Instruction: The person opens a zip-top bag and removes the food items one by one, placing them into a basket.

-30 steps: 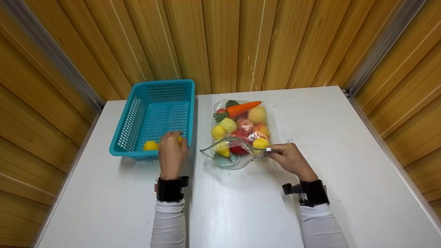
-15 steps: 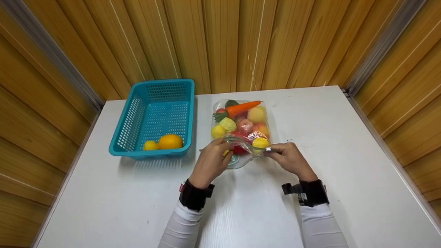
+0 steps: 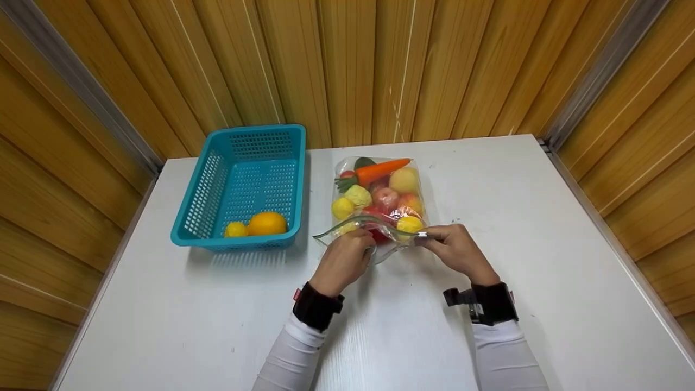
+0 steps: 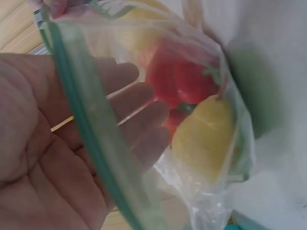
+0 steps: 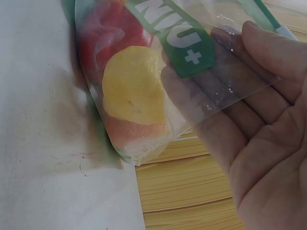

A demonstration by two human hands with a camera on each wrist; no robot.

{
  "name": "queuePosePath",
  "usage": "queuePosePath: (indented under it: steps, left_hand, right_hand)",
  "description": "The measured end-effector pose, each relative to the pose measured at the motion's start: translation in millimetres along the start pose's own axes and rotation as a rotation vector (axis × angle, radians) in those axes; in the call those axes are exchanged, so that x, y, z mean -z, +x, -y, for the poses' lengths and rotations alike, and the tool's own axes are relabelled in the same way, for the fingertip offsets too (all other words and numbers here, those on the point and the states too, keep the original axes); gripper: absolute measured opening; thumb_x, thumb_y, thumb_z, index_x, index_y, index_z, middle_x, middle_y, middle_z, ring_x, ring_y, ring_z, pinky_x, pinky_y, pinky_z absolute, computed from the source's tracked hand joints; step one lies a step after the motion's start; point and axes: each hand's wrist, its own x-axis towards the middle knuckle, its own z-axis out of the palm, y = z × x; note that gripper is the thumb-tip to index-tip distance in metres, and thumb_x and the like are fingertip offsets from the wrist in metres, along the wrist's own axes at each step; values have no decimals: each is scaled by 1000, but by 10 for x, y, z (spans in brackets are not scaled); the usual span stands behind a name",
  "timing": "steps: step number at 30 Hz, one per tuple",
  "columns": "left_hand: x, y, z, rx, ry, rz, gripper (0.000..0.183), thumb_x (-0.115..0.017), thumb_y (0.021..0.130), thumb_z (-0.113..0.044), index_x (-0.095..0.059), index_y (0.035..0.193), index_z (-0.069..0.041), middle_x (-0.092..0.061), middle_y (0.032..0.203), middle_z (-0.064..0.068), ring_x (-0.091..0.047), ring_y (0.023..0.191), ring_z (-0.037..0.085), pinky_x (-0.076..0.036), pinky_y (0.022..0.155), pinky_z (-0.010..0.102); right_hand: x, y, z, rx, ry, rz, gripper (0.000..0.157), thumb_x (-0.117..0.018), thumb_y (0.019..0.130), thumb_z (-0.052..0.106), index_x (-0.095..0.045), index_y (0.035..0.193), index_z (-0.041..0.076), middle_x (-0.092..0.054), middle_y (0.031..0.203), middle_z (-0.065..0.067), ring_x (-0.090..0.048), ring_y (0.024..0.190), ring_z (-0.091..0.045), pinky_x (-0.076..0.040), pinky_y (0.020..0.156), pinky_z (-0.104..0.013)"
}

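Head view, L to R: blue-green basket (image 3: 250,184) stands at left on white table (image 3: 136,304), w/ small yellow fruit (image 3: 236,229) & bigger orange (image 3: 267,223) side by side at its near end. Next, L hand (image 3: 343,262) at the bag's mouth, over the near lip; fingers fairly straight, slightly apart, seen thru film in L wrist view; thumb out of view there. Clear zip bag (image 3: 391,251) lies flat mid-table, R of basket, mouth toward the person & gaping, full of fruit & veg: carrot (image 3: 383,171) tilted across far end, pear (image 4: 206,136) & red pepper (image 4: 177,74) nr mouth, lemon-yellow fruit (image 3: 410,225) by R edge. R hand (image 3: 459,250) pinches bag's R corner btwn thumb & fingers, right beside white slider (image 3: 422,234); R wrist view shows its fingers behind clear film.
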Motion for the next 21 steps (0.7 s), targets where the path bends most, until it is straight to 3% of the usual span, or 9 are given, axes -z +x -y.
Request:
queuePosePath:
  steps: [5,10,16,21]
  left_hand:
    - [-64,6,43,-49,63,-52,11,-69,90,4,-77,87,-3,-72,100,8,-70,89,25,-58,80,38]
    - [-68,8,72,-5,113,-84,13,-72,89,4,-75,101,1,-71,109,13,-69,102,29,-56,94,41]
    - [-38,4,108,31,104,-122,28,-73,85,6,-73,113,3,-70,116,15,-68,108,30,-55,99,41]
    - [-28,-13,138,48,147,-157,27,-74,84,5,-71,110,3,-70,109,15,-69,103,31,-55,96,42]
  right_hand:
    - [2,-1,11,-7,-10,3,13,-76,90,0,-80,101,-5,-78,98,-17,-53,70,-5,-44,64,-17]
    - [-1,1,9,-8,-19,2,14,-75,90,-1,-79,103,-6,-77,100,-19,-56,75,-3,-48,68,-16]
    - [-18,9,3,12,-8,4,13,-73,91,-4,-79,101,-7,-77,99,-20,-60,79,0,-50,72,-14]
    - [-31,10,-2,24,-3,4,12,-73,91,-4,-79,101,-7,-77,99,-20,-60,79,2,-50,71,-14]
